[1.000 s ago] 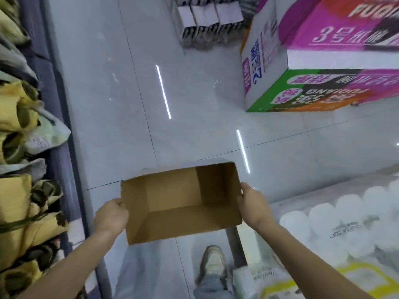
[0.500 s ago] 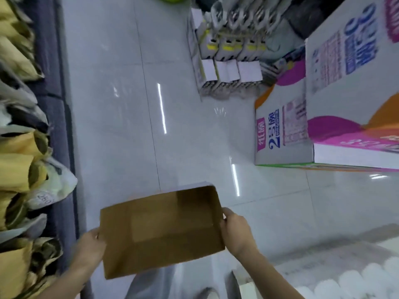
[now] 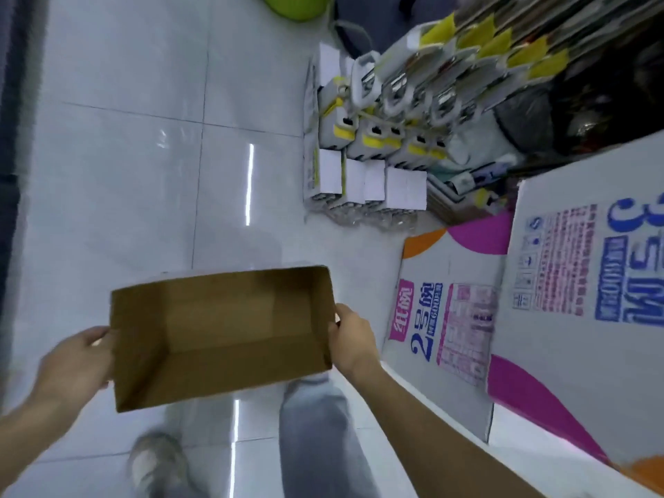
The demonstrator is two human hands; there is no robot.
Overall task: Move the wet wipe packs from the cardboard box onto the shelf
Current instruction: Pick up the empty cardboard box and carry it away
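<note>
A brown cardboard box (image 3: 219, 332) is held in the air in front of me, open side up, and its inside shows only bare cardboard. My left hand (image 3: 77, 361) grips its left end. My right hand (image 3: 354, 339) grips its right end, thumb on the rim. No wet wipe packs and no shelf are in view.
Pale glossy floor tiles (image 3: 125, 174) lie below. Large printed cartons (image 3: 560, 300) stand at the right. Small white and yellow packaged goods (image 3: 366, 163) sit stacked on the floor ahead. My legs and a shoe (image 3: 158, 465) show under the box.
The view has swung away from the left shelf and the tissue rolls toward the aisle. The box stays held in both hands, and the stacked goods and cartons now appear closer.
</note>
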